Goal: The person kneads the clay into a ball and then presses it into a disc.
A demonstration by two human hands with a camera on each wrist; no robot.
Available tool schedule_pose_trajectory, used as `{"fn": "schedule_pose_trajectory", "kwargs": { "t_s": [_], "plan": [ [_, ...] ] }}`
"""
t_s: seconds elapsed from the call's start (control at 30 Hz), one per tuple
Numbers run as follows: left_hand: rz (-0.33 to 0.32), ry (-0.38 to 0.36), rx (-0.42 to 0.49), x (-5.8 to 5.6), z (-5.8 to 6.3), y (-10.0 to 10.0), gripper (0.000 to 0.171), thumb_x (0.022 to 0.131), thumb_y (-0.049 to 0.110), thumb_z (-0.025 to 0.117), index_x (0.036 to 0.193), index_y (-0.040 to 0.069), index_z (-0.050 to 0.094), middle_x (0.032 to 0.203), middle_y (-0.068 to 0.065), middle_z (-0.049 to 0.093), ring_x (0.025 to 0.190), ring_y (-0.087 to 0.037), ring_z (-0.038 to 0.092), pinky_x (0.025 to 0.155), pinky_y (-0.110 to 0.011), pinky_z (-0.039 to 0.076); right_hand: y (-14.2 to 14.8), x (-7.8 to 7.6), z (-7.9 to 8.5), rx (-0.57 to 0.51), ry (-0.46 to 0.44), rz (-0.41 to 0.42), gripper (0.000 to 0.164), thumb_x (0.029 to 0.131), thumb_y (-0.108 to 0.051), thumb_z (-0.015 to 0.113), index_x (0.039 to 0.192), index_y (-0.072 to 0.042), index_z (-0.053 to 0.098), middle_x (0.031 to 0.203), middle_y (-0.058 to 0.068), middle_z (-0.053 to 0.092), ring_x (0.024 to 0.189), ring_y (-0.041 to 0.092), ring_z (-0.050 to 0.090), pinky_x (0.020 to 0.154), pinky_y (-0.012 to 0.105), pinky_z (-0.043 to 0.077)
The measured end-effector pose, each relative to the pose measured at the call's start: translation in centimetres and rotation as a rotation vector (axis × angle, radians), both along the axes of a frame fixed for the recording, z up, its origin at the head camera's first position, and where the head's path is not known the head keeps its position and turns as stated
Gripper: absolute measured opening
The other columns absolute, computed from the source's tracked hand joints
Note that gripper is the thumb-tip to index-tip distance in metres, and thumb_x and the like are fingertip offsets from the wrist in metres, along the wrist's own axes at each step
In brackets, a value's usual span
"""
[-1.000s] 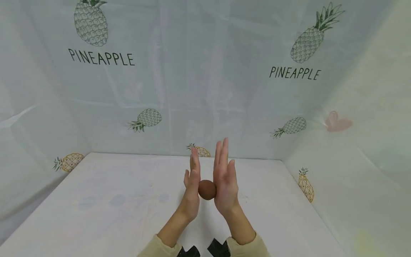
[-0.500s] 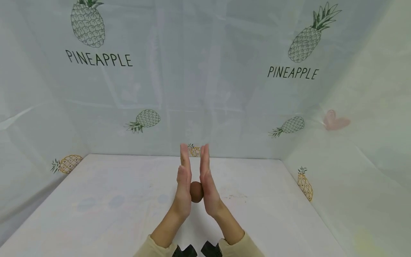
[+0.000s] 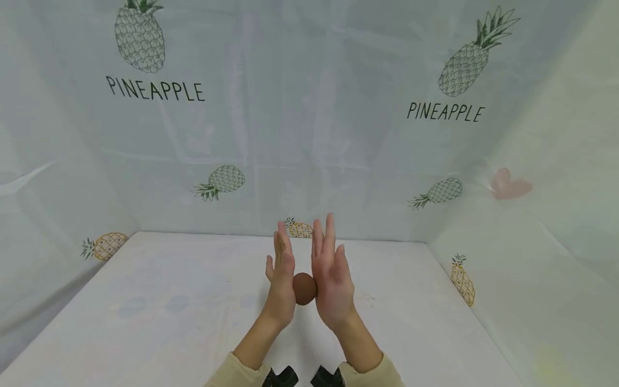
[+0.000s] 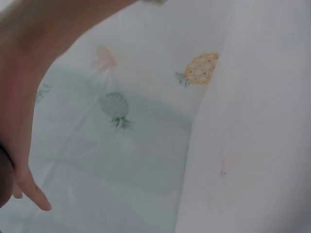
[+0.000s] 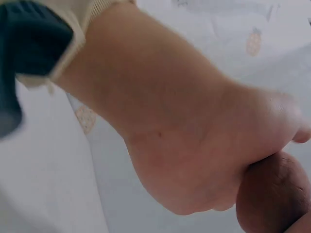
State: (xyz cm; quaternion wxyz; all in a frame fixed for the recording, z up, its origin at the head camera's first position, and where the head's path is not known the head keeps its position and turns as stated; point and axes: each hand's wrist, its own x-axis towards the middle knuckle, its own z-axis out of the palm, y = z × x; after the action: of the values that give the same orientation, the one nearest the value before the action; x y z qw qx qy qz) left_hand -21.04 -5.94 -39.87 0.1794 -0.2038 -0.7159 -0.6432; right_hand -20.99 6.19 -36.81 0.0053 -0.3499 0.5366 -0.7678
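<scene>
A brown, clay-like ball (image 3: 304,289) sits between two upright palms, raised over the white table. My left hand (image 3: 282,285) presses it from the left side, fingers straight and pointing up and away. From the right, the palm of my right hand (image 3: 333,287) lies against it, its fingers also extended and the palm partly turned to the head camera. Fine creases show on the ball (image 5: 272,194) in the right wrist view. Only a dark sliver of the ball (image 4: 5,177) appears at the edge of the left wrist view.
The white table (image 3: 159,333) carries faint stains and small specks (image 3: 365,296) right of the hands. A pineapple-printed curtain (image 3: 309,134) hangs behind it and along both sides. Dark wrist devices (image 3: 282,377) sit by the beige sleeves (image 3: 239,371).
Both hands and the ball shifted left, then partway back right. The palms slide against each other with the ball between them; the right palm turned edge-on, then faces the camera again.
</scene>
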Motion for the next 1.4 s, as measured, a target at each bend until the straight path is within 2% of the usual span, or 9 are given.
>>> {"fn": "schedule_pose_trajectory", "kwargs": {
  "t_s": [0.17, 0.33, 0.53, 0.7, 0.8, 0.97, 1.1, 1.23, 1.4],
  "plan": [
    [-0.058, 0.061, -0.055, 1.2, -0.3, 1.2, 0.063, 0.113, 0.046, 0.006, 0.170, 0.027, -0.013, 0.176, 0.012, -0.018, 0.163, -0.018, -0.018, 0.118, -0.067, -0.019, 0.5, -1.0, -0.6, 0.014, 0.026, -0.096, 0.061, 0.111, -0.052, 0.004, 0.167, -0.041, -0.018, 0.176, -0.012, -0.016, 0.162, 0.016, -0.022, 0.119, 0.067, -0.024],
    [-0.079, 0.078, -0.016, 1.6, 0.0, 0.8, 0.061, 0.112, 0.044, 0.007, 0.170, 0.033, -0.011, 0.177, 0.015, -0.015, 0.163, -0.010, -0.015, 0.119, -0.062, -0.020, -0.4, -1.4, -2.0, 0.065, -0.025, -0.015, 0.059, 0.112, -0.050, 0.001, 0.166, -0.041, -0.021, 0.176, -0.012, -0.018, 0.161, 0.014, -0.024, 0.120, 0.066, -0.024],
    [-0.034, 0.055, 0.069, 0.2, 0.1, -1.4, 0.064, 0.111, 0.053, 0.007, 0.170, 0.034, -0.010, 0.176, 0.014, -0.014, 0.162, -0.011, -0.016, 0.120, -0.061, -0.024, -1.8, -0.5, -2.9, 0.136, -0.043, 0.063, 0.060, 0.112, -0.056, 0.000, 0.166, -0.042, -0.021, 0.176, -0.010, -0.015, 0.162, 0.013, -0.019, 0.121, 0.064, -0.023],
    [0.056, 0.048, 0.076, -0.8, 0.3, -2.9, 0.065, 0.111, 0.056, 0.008, 0.170, 0.037, -0.008, 0.175, 0.020, -0.014, 0.161, -0.008, -0.017, 0.121, -0.062, -0.022, -2.0, 0.7, -2.1, 0.130, -0.061, 0.087, 0.058, 0.112, -0.055, 0.000, 0.166, -0.044, -0.019, 0.176, -0.014, -0.013, 0.162, 0.010, -0.016, 0.121, 0.067, -0.022],
    [0.081, 0.030, 0.075, -1.0, 0.5, -3.3, 0.064, 0.111, 0.056, 0.009, 0.169, 0.037, -0.009, 0.174, 0.021, -0.015, 0.161, -0.008, -0.018, 0.121, -0.063, -0.022, -1.9, 1.4, -1.4, 0.123, -0.021, 0.083, 0.059, 0.111, -0.051, -0.002, 0.166, -0.041, -0.020, 0.176, -0.014, -0.013, 0.162, 0.010, -0.018, 0.120, 0.066, -0.024],
    [0.025, 0.000, 0.052, -0.5, 0.4, -2.2, 0.063, 0.111, 0.054, 0.005, 0.169, 0.036, -0.011, 0.175, 0.016, -0.017, 0.161, -0.011, -0.019, 0.119, -0.064, -0.023, -1.2, 1.7, -0.3, 0.090, 0.094, 0.032, 0.059, 0.111, -0.046, -0.003, 0.167, -0.037, -0.022, 0.177, -0.008, -0.016, 0.162, 0.019, -0.023, 0.118, 0.067, -0.026],
    [-0.059, 0.000, 0.027, 0.3, 0.0, -0.3, 0.062, 0.112, 0.049, 0.004, 0.170, 0.031, -0.009, 0.176, 0.015, -0.013, 0.162, -0.012, -0.017, 0.119, -0.063, -0.022, -0.2, 1.1, 0.0, 0.066, 0.121, -0.027, 0.059, 0.111, -0.046, -0.001, 0.167, -0.039, -0.021, 0.177, -0.009, -0.017, 0.161, 0.021, -0.025, 0.117, 0.068, -0.026],
    [-0.102, 0.018, 0.004, 1.2, 0.0, 0.9, 0.062, 0.112, 0.046, 0.004, 0.170, 0.028, -0.009, 0.176, 0.018, -0.013, 0.163, -0.010, -0.014, 0.120, -0.061, -0.022, 0.4, 0.1, -0.3, 0.042, 0.090, -0.050, 0.059, 0.112, -0.046, 0.000, 0.167, -0.040, -0.020, 0.176, -0.010, -0.016, 0.161, 0.021, -0.025, 0.117, 0.068, -0.027],
    [-0.053, 0.055, -0.003, 1.5, 0.6, 0.6, 0.062, 0.112, 0.048, 0.004, 0.171, 0.032, -0.007, 0.177, 0.015, -0.010, 0.163, -0.009, -0.013, 0.120, -0.060, -0.020, -0.2, -0.5, -1.2, 0.072, 0.004, 0.011, 0.059, 0.112, -0.049, -0.001, 0.166, -0.040, -0.023, 0.176, -0.010, -0.018, 0.161, 0.018, -0.025, 0.121, 0.063, -0.025]
  ]
}}
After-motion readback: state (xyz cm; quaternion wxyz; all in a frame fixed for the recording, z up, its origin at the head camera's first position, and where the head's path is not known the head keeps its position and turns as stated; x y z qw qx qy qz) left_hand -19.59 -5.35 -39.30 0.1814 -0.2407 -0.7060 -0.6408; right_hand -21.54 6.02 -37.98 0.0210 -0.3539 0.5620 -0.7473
